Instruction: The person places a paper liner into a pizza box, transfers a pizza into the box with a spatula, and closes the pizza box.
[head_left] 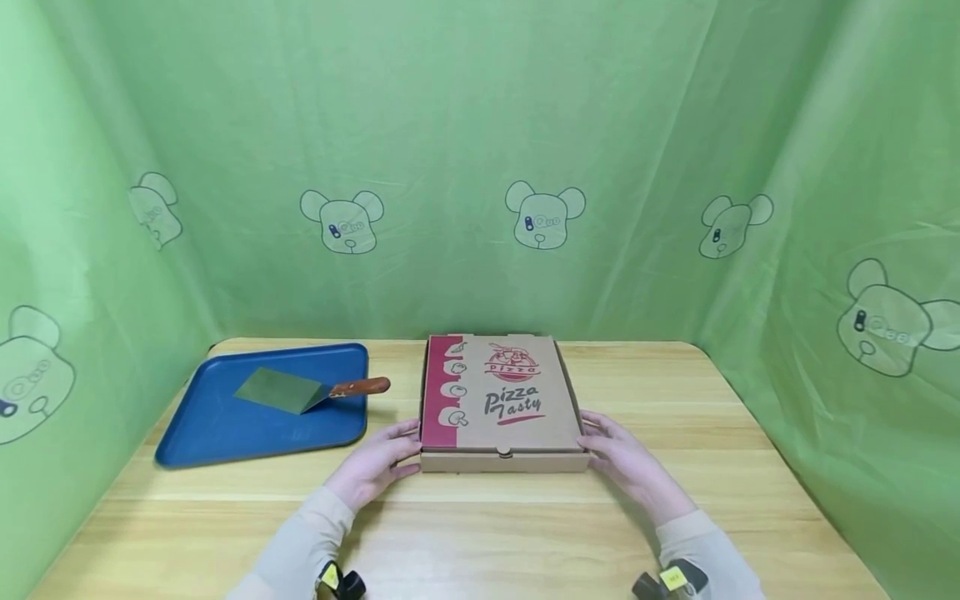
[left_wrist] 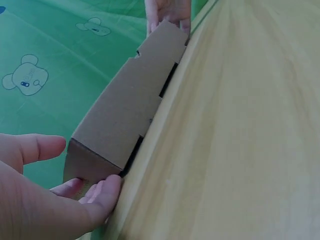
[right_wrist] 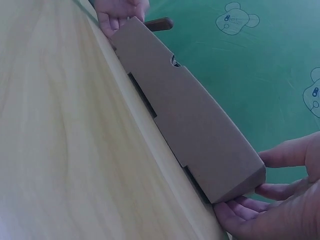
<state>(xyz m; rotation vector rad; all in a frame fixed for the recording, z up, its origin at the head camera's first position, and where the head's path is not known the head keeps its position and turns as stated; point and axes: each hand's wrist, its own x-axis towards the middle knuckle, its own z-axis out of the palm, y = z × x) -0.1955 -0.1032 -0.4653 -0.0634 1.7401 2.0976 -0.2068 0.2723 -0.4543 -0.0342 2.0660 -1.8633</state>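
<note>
A closed cardboard pizza box (head_left: 500,396) lies flat on the table, its lid printed with a red strip and "Pizza Tasty". At its front left corner is my left hand (head_left: 377,458), fingers relaxed, fingertips against the side wall. My right hand (head_left: 626,458) mirrors it at the front right corner, the thumb by the upper edge. Low on the box's end, the left fingers (left_wrist: 102,195) touch near the bottom edge in the left wrist view. The right wrist view has the right fingers (right_wrist: 240,210) at the lower corner. What lies inside the box is hidden.
On the left of the wooden table (head_left: 480,533) sits a blue tray (head_left: 210,433). A spatula with a flat metal blade (head_left: 279,392) lies on it, its wooden handle (head_left: 360,387) reaching past the tray's right rim. Green curtains (head_left: 450,108) enclose the back and sides.
</note>
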